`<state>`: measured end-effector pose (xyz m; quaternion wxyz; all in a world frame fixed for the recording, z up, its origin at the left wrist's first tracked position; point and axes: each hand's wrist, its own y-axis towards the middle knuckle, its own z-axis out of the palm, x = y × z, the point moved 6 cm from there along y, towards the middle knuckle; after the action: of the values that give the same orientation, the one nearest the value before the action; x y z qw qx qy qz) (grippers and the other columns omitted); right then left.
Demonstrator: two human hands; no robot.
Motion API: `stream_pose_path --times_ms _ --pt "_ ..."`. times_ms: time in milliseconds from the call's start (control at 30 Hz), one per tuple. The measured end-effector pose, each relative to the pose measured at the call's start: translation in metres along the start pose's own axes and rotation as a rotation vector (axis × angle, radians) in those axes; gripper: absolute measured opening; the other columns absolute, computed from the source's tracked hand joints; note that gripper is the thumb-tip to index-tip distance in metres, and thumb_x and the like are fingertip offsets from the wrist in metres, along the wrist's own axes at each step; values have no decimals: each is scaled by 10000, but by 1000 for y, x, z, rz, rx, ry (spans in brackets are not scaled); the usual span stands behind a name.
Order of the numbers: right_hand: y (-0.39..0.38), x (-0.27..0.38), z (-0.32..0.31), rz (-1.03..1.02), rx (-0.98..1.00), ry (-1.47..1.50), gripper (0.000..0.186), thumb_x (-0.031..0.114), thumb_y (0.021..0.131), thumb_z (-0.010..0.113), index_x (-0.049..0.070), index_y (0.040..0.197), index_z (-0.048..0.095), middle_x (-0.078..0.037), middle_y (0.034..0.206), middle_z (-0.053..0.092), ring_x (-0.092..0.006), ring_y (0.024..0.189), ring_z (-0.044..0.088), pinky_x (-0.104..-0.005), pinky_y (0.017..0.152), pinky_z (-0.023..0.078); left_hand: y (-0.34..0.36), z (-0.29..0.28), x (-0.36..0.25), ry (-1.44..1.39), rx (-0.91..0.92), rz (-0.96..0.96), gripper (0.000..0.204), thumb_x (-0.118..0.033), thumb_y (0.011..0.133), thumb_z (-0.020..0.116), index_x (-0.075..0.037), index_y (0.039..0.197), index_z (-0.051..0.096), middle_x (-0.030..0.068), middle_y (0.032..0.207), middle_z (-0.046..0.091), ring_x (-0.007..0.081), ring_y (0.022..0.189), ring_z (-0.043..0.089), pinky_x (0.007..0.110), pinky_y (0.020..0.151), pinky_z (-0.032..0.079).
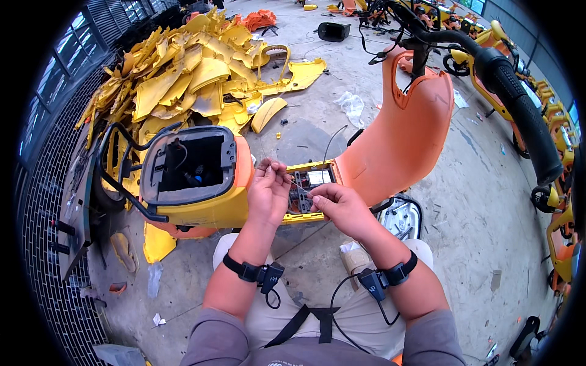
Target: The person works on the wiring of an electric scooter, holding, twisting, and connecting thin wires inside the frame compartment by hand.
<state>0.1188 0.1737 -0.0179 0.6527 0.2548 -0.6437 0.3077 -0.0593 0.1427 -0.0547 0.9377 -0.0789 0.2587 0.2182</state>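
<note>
Before me stands a partly stripped electric scooter, with a yellow and orange body [201, 213] and an orange front shield [397, 140]. Both my hands are over its uncovered floor compartment [298, 201], where a white-labelled box [318, 177] and dark parts show. My left hand [268, 190], palm up, has its fingers curled in a pinch. Opposite it, my right hand [342, 206] pinches with thumb and forefinger. A thin wire [301, 185] seems to run between the two sets of fingertips; its ends are hidden.
Left of my hands is the scooter's open seat well [194, 165], with a black rear rack [116, 174]. A black handlebar grip [525, 116] juts in at upper right. Yellow panels [201, 73] lie heaped behind. More scooters [558, 140] line the right side.
</note>
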Motion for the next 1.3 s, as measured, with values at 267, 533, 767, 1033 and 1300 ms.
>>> stream_pose_path --times_ms 267,533,767,1033,1300 --pt "-1 -1 5 18 83 -182 211 155 970 564 0 1087 646 -5 827 641 -58 715 540 -213 632 443 8 -20 -19 -90 -176 50 146 -34 988 454 -122 1047 554 3 932 584 146 897 592 312 803 474" --pt "-6 2 8 119 144 -182 221 169 954 564 -9 1052 652 -27 817 659 -95 757 607 -258 696 487 12 -14 -30 -192 -11 -9 155 -24 981 459 -119 1056 554 11 948 592 148 908 593 317 797 469" --pt "-8 -8 15 195 247 -93 163 171 959 582 36 1022 648 3 805 642 -69 704 572 -222 622 457 6 -7 -21 118 -48 4 134 -68 982 511 -116 1081 586 19 1006 626 161 976 618 295 815 508" --pt "-10 -21 16 253 323 -108 149 170 950 604 37 1008 637 0 813 644 -78 733 580 -229 648 468 -7 22 -11 304 35 -1 183 -78 982 534 -72 1156 591 37 1010 623 122 903 598 260 798 504" --pt "-6 -34 18 158 304 -95 160 151 899 668 0 946 689 -24 814 661 -96 761 591 -265 717 484 -11 23 -11 285 4 18 156 -81 982 536 -54 1131 573 60 985 608 119 820 593 255 766 510"
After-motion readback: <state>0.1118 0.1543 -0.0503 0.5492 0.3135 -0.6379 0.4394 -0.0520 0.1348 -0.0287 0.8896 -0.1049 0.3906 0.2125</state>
